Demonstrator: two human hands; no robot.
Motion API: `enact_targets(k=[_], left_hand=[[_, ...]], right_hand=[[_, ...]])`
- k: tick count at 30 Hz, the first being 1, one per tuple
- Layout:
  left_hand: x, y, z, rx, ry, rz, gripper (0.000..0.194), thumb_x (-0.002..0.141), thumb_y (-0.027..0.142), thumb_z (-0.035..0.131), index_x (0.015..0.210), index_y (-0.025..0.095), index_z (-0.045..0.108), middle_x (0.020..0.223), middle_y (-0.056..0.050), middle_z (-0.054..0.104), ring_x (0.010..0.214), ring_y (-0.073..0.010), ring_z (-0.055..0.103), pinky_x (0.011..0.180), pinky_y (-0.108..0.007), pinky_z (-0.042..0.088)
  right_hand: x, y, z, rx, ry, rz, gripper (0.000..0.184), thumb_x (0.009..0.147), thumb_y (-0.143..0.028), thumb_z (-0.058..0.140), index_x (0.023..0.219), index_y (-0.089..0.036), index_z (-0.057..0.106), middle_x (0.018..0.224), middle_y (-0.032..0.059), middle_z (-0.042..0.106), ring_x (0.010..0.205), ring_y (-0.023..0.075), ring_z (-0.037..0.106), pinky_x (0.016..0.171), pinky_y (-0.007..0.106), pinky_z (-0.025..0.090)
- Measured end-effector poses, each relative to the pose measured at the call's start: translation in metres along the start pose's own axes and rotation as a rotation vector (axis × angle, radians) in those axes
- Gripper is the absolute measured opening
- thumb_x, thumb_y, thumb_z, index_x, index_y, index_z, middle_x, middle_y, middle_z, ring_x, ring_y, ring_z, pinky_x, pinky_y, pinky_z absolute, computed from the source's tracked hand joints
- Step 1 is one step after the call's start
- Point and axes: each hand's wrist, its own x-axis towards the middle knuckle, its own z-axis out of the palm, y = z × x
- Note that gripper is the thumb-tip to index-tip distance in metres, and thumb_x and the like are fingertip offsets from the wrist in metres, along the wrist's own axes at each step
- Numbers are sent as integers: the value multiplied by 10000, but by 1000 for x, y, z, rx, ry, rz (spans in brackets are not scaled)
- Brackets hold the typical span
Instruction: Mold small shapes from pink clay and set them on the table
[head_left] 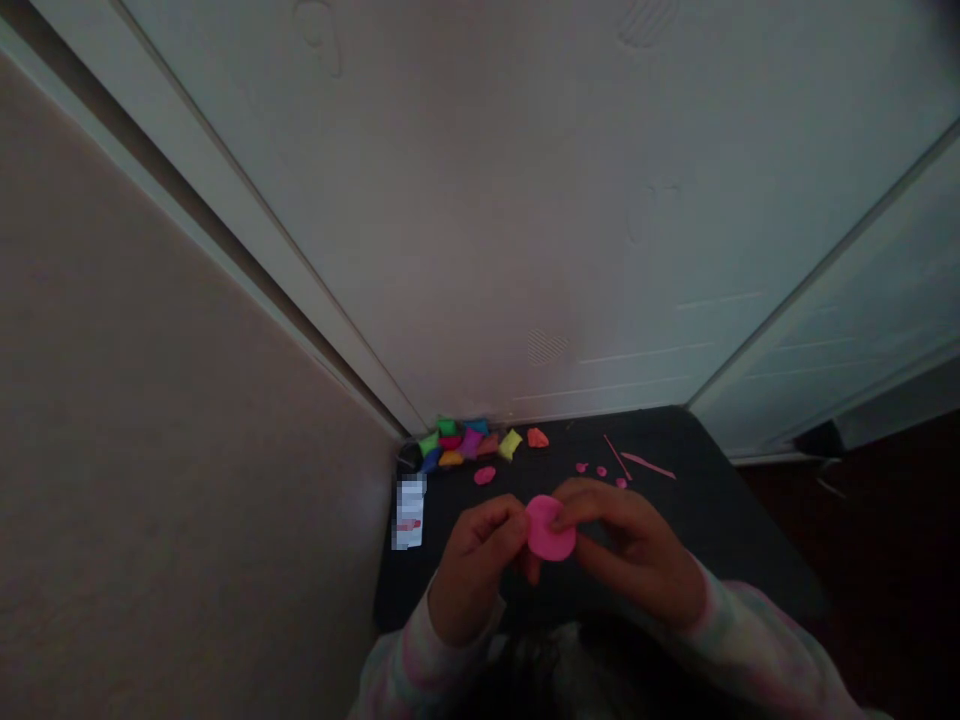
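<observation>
A flat, round disc of bright pink modelling clay (pixel 550 541) is held up over the dark table between both hands. My left hand (pixel 480 560) pinches its left edge between thumb and curled fingers. From the other side my right hand (pixel 637 550) grips it, with a fingertip pressed on its face and the thumb near the lower right edge. Beyond the hands lie a pink clay lump (pixel 485 476), an orange clay piece (pixel 538 438) and small pink bits (pixel 601 471). A thin pink stick (pixel 618 457) and a pink flat blade-like tool (pixel 649 465) rest at the right.
Several colourful small clay packets (pixel 471 443) are heaped at the table's back left. A white printed sheet or packet (pixel 409 512) lies along the left edge of the black table (pixel 720 510). A white panelled surface (pixel 480 250) rises behind, and a wall (pixel 187 450) borders the left.
</observation>
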Motion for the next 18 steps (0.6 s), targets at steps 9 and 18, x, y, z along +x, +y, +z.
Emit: enact_targets(k=[9,18], left_hand=[[-9,5,-5,486,19,534,259,723,44,546,893,222,629,833,-34,647,803,-149,579,723,-257,448],[-8,5,-6,412,200,430,176,709,158,592,872,204,638,796,-40,666,730,-155,588,663,-254,453]], right_hand=[[-2,0,-4,-57,44,15,224,774,-109,517,936,-249,585,916,42,649,876,157,590,770,275,453],[-3,-4,-6,-120,48,33,195,755,-173,566,934,-240,603,925,62,650,879,189,599,775,309,470]])
